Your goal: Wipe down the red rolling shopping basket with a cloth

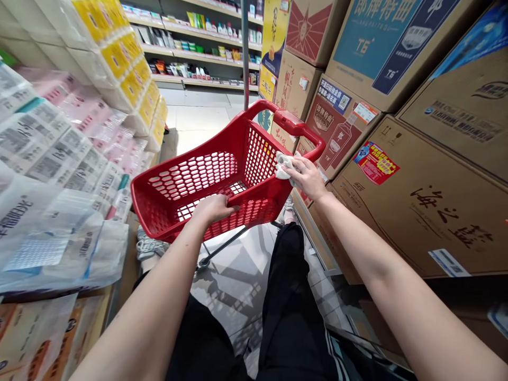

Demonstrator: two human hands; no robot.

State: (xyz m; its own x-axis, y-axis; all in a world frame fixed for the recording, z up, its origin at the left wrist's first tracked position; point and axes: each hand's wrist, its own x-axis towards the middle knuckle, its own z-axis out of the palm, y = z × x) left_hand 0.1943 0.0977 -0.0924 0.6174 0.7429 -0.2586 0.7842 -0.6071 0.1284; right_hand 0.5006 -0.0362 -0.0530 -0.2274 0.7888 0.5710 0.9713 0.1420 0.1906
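Black trousers (289, 296) sit low. Closed fingers of the left hand (214, 207) hold the red basket (190, 182) rim. Under the right hand (307, 177), gripped, a white cloth (282, 168) presses its wall. Wiping, I think; next, rub steadily.

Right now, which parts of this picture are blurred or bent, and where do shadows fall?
Head view: wrapped packs at left are smeared; red basket, left hand, right hand and white cloth are sharp; the wide lens bends the cartons; mesh shadows fall on the floor.

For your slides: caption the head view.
Left hand grips the red shopping basket; right hand presses a white cloth against its side.
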